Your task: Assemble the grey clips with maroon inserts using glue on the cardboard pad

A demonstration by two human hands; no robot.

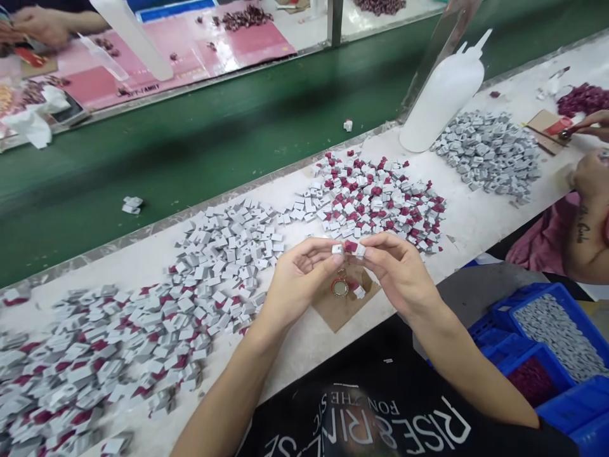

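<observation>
Above a brown cardboard piece (335, 311), my two hands come close together. My left hand (304, 270) pinches a small grey-white plastic block (337, 249) between thumb and fingers. In my right hand (394, 263) is a small white and dark red plastic part (356, 248), its red end turned toward the left block. Whether the two parts touch, I cannot tell. On the cardboard below lie a small round metal-rimmed item (340, 287) and a loose white piece (359, 292). Just beyond my hands spreads a pile of white and red parts (375, 197).
Grey blocks (233, 235) and mixed red-grey parts (118, 343) cover the left of the table. A white squeeze bottle (445, 95) stands behind, beside another grey pile (490, 152). A green conveyor belt (190, 139) runs along the back. Blue bins (547, 336) and a co-worker's arm (592, 216) are at right.
</observation>
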